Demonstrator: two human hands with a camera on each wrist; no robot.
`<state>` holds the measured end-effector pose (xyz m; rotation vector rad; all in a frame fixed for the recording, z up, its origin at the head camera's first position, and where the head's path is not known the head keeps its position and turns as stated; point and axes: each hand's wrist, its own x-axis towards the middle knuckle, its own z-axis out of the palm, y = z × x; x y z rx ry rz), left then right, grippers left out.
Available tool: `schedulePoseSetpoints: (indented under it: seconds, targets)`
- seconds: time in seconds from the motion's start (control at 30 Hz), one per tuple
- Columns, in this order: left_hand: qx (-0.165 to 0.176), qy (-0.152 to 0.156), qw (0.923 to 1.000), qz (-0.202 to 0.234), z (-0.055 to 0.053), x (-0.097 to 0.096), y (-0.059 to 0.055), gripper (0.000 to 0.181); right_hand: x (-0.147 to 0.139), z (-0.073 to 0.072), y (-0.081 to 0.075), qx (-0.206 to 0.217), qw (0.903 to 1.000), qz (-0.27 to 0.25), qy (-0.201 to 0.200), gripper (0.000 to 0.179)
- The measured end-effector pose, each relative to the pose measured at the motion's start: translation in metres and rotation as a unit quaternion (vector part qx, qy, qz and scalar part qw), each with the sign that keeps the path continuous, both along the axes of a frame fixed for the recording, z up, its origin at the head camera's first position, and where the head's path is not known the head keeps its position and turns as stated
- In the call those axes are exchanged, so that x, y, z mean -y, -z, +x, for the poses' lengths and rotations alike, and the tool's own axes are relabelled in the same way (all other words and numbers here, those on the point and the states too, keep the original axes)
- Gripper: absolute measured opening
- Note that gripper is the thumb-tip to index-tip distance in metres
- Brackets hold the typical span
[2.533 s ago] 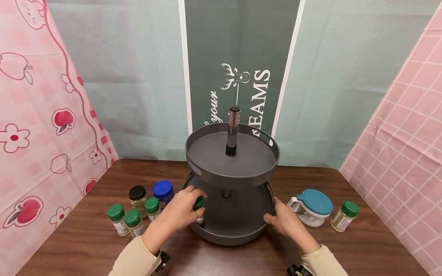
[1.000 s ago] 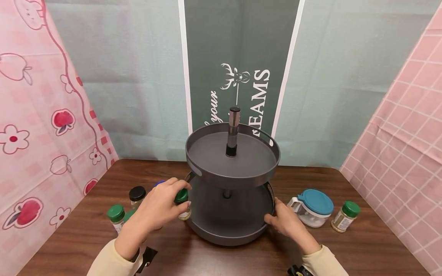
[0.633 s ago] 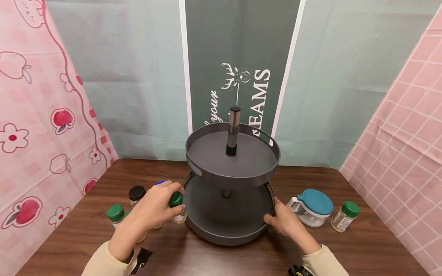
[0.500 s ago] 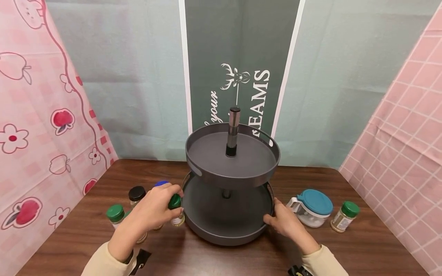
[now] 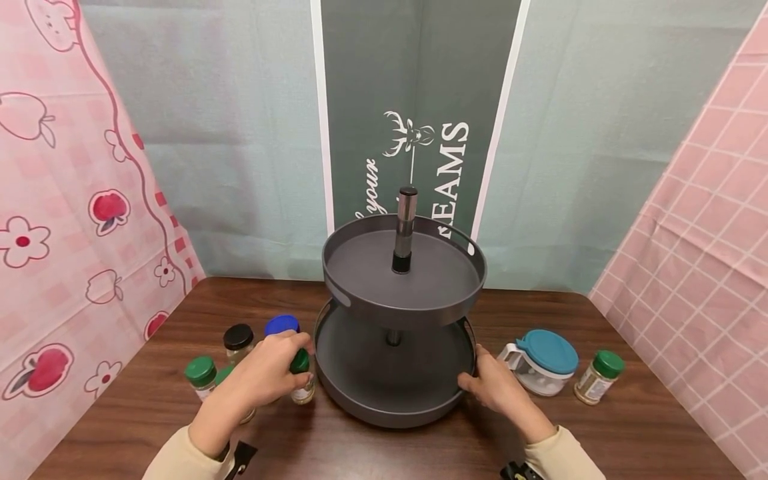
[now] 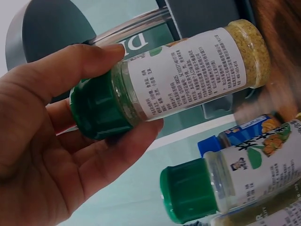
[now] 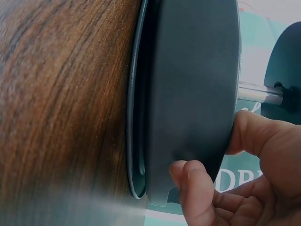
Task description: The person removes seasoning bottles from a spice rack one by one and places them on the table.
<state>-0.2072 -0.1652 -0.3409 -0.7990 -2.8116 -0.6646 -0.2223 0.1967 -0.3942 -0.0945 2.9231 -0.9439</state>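
My left hand (image 5: 264, 370) pinches a spice jar (image 5: 303, 392) by its green lid, thumb on one side and fingers on the other. The jar is upright, just left of the lower tier; whether its base touches the table I cannot tell. In the left wrist view its white label and yellowish-brown contents (image 6: 254, 52) show. A dark grey two-tier round tray stands mid-table, with an upper tier (image 5: 366, 260) and a lower tier (image 5: 390, 383) on a metal post (image 5: 406, 217). My right hand (image 5: 497, 381) grips the lower tier's right wall, thumb over the rim. Both tiers hold nothing visible.
Left of the tray stand a blue-lidded jar (image 5: 282, 325), a black-lidded jar (image 5: 238, 338) and a green-lidded jar (image 5: 201, 371); my left arm partly hides others. At right are a teal-lidded clear pot (image 5: 546, 357) with a white handle and another green-lidded spice jar (image 5: 600, 378).
My left hand has carried the spice jar from the lower tier's left side, out leftward and down beside the tray. My right hand keeps its place on the rim.
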Motion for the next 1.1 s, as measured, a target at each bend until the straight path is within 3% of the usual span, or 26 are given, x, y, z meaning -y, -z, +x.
schedulePoseSetpoints:
  seconds: [0.53, 0.8, 1.1]
  targets:
    - [0.035, 0.027, 0.9989, -0.013, -0.009, -0.003, 0.021, 0.025, -0.001, 0.001, -0.001, 0.005, 0.9999, -0.014, 0.001, 0.073]
    - [0.038, 0.023, 0.999, -0.008, -0.008, -0.004, 0.02, 0.025, -0.002, 0.001, -0.001, 0.01, 0.9998, -0.018, 0.003, 0.071]
    - [0.065, 0.014, 0.9977, -0.012, -0.007, -0.004, 0.019, 0.028, -0.002, 0.0, -0.001, 0.013, 0.9997, -0.023, 0.004, 0.072]
